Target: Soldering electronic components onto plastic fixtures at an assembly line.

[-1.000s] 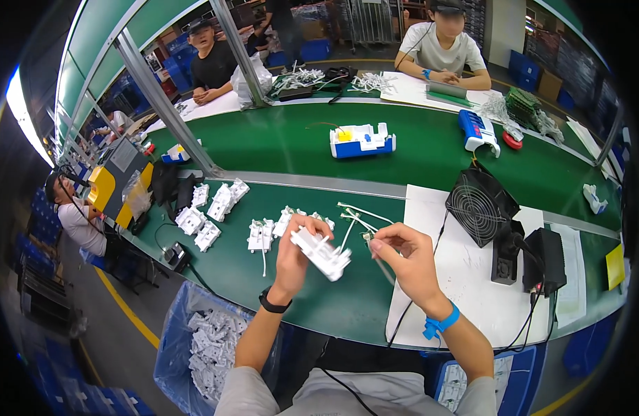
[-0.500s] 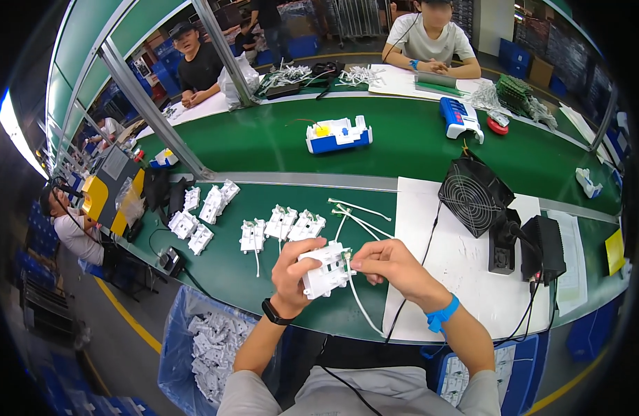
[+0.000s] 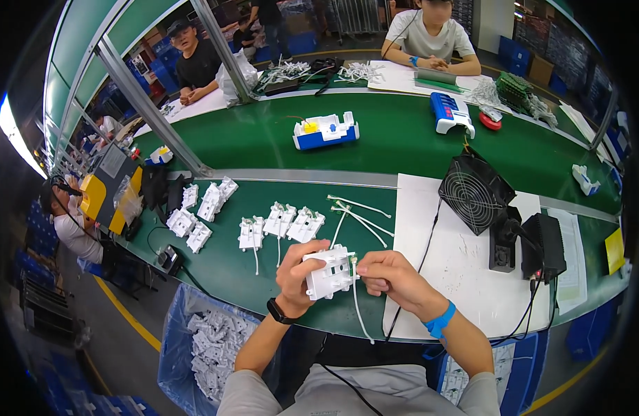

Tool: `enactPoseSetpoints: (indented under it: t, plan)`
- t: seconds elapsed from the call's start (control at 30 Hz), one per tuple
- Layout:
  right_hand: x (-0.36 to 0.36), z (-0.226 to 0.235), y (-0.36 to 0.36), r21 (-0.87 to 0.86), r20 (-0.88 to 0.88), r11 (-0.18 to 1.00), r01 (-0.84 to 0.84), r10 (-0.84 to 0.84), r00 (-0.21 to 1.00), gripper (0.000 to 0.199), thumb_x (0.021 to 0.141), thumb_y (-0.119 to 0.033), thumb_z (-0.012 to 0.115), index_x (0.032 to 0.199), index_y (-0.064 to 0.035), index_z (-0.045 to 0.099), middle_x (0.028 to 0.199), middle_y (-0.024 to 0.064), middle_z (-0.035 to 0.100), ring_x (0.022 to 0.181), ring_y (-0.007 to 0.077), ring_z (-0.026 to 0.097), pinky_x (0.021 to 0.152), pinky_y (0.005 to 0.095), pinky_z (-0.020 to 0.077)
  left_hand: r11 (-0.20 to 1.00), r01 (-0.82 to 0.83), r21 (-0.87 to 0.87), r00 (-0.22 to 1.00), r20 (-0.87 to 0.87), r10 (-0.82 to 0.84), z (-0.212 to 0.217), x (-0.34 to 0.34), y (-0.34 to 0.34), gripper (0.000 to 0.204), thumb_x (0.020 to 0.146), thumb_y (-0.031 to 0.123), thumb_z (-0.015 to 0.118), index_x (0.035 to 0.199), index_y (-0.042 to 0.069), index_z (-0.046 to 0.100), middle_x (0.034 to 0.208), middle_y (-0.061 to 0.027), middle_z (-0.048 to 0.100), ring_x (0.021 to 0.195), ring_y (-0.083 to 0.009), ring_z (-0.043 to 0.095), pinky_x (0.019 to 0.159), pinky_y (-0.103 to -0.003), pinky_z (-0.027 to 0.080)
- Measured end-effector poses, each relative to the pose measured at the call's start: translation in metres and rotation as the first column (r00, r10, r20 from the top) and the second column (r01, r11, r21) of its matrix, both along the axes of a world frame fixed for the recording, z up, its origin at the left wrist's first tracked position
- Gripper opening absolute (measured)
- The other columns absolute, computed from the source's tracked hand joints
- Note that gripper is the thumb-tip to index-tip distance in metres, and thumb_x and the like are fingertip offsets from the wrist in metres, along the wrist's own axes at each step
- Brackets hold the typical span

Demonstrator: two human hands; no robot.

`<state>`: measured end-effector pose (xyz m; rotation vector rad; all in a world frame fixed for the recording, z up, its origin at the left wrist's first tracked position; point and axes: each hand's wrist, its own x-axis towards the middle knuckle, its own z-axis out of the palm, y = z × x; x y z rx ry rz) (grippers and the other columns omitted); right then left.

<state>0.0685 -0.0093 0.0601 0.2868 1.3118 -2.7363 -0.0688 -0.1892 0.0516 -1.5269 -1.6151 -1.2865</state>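
My left hand (image 3: 296, 277) grips a white plastic housing (image 3: 328, 276) by its left side, above the front of the bench. At the housing's right edge sits a small green circuit board (image 3: 353, 263), its white cable (image 3: 362, 312) hanging down toward the bench edge. The thumb and index finger of my right hand (image 3: 392, 279) are pinched at this board; the fingertips partly cover it. Beyond my hands lie three similar housings with cables, one being the nearest housing (image 3: 307, 225). Several loose white cables (image 3: 361, 218) with small green boards lie right of them.
More white housings (image 3: 198, 215) are grouped at the left. A black fan (image 3: 472, 194) and black power boxes (image 3: 543, 245) stand on the right. Blue-and-white cases (image 3: 326, 133) ride the green belt (image 3: 396, 139). Below the bench is a lined bin (image 3: 174, 347) of white parts. Two people sit opposite.
My hands and the housing have shifted slightly right, and the housing has turned a little. The hanging cable now drops straighter. The cases on the belt have moved left.
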Motion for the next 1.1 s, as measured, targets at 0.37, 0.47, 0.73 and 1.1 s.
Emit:
enactPoseSetpoints:
  t: [0.37, 0.47, 0.73, 1.1]
  plan:
    - [0.006, -0.009, -0.010, -0.081, 0.053, 0.996, -0.032, 0.036, 0.998, 0.012, 0.099, -0.011, 0.063, 0.092, -0.0025, 0.068, 0.058, -0.0047, 0.042, 0.053, 0.0066, 0.038, 0.055, 0.0262, 0.0357, 0.997, 0.043, 0.061, 0.987, 0.154, -0.052, -0.015, 0.010, -0.003, 0.047, 0.077, 0.011, 0.086, 0.108, 0.006, 0.052, 0.113, -0.0246, 0.069, 0.092, -0.0310, 0.069, 0.076, -0.037, 0.058]
    - [0.005, -0.012, -0.008, -0.045, 0.044, 0.999, -0.024, 0.026, 0.999, 0.013, 0.099, -0.010, 0.063, 0.090, -0.0022, 0.068, 0.059, -0.0045, 0.043, 0.053, 0.0067, 0.038, 0.054, 0.0262, 0.0357, 0.999, 0.035, 0.041, 0.987, 0.155, -0.041, -0.015, 0.011, -0.004, 0.044, 0.081, 0.010, 0.083, 0.108, 0.006, 0.049, 0.113, -0.0259, 0.068, 0.091, -0.0293, 0.069, 0.076, -0.037, 0.059]
    - [0.006, -0.013, -0.002, 0.149, -0.027, 0.988, -0.032, 0.036, 0.999, 0.009, 0.096, -0.008, 0.068, 0.090, -0.0005, 0.070, 0.061, -0.0025, 0.050, 0.054, 0.0063, 0.042, 0.053, 0.0263, 0.0382, 0.998, 0.049, 0.027, 0.986, 0.160, -0.053, -0.013, 0.012, -0.003, 0.041, 0.084, 0.011, 0.081, 0.108, 0.005, 0.049, 0.111, -0.0268, 0.067, 0.092, -0.0304, 0.069, 0.076, -0.038, 0.060]
    - [0.011, -0.013, -0.017, 0.132, -0.073, 0.988, 0.076, -0.067, 0.995, 0.020, 0.097, -0.005, 0.065, 0.114, 0.0041, 0.066, 0.098, 0.0121, 0.073, 0.092, 0.0179, 0.071, 0.084, 0.0294, 0.0559, 0.985, 0.104, 0.139, 0.952, 0.274, -0.139, -0.023, 0.030, 0.002, 0.045, 0.074, 0.006, 0.086, 0.108, 0.005, 0.055, 0.110, -0.0238, 0.071, 0.094, -0.0326, 0.072, 0.080, -0.037, 0.059]
